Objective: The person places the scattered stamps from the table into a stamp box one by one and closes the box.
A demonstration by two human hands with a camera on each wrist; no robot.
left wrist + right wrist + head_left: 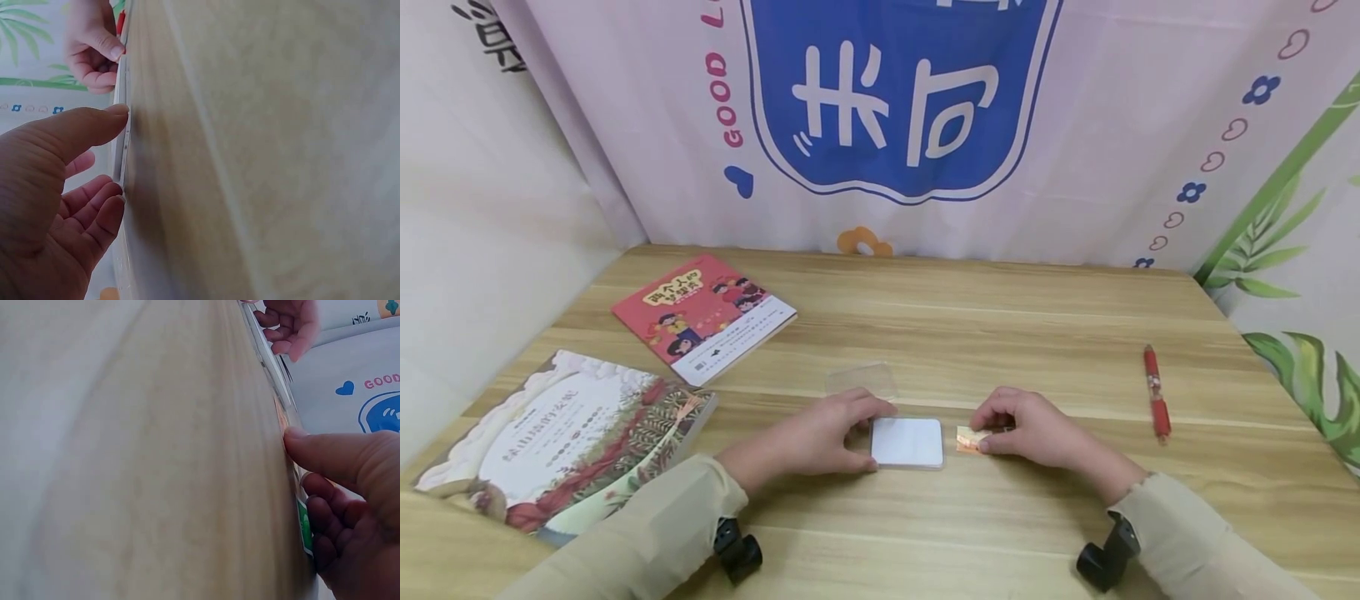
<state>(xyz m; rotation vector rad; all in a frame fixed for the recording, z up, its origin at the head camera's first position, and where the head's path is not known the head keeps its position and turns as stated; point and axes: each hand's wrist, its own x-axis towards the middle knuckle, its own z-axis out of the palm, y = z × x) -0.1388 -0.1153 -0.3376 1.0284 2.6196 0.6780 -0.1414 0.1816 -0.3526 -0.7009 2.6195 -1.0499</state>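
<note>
A flat white rectangle with rounded corners and a clear rim [907, 442], like a shallow case, lies on the table in the head view. At its left side my left hand [823, 433] holds it, thumb at the near corner and forefinger at the far one. Just to the right, my right hand [1026, 429] pinches a small orange card [967, 439] between thumb and fingers, low over the wood. Most of that card is hidden under the fingers. From the right wrist, a green patch [304, 528] shows beneath the curled fingers.
Behind the left hand lies a clear plastic piece [861, 379]. A red book [700, 317] and a pale illustrated book [565, 442] are on the left. Far to the right is a red pen [1156, 393]. A printed curtain [685, 192] hangs along the table's back edge.
</note>
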